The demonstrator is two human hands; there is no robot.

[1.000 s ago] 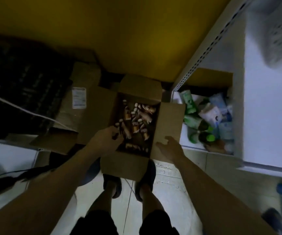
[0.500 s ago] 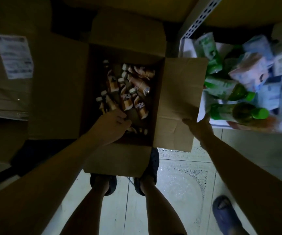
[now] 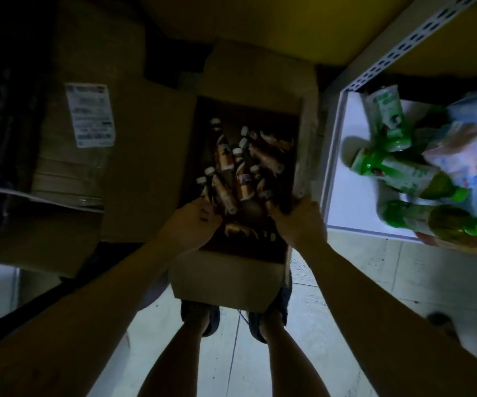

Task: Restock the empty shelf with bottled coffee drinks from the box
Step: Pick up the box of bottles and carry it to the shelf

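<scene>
Down on the floor, the open box (image 3: 231, 276) held loose coffee bottles (image 3: 243, 181). Her left hand (image 3: 194, 224) reached among them, fingers curled, grip unclear; the right hand (image 3: 300, 222) clamped the box's right flap.

1 head-worn wide-angle camera, aimed steeply down.

I see only 1 view, looking from the wearer's head almost straight down, close over the open brown cardboard box (image 3: 231, 282) on the pale tiled floor (image 3: 346, 282). Both bare forearms run up from the bottom corners toward mid-frame, legs and feet directly below the lens. The white metal shelf (image 3: 343, 156) fills the right edge, bent by the wide lens.
</scene>
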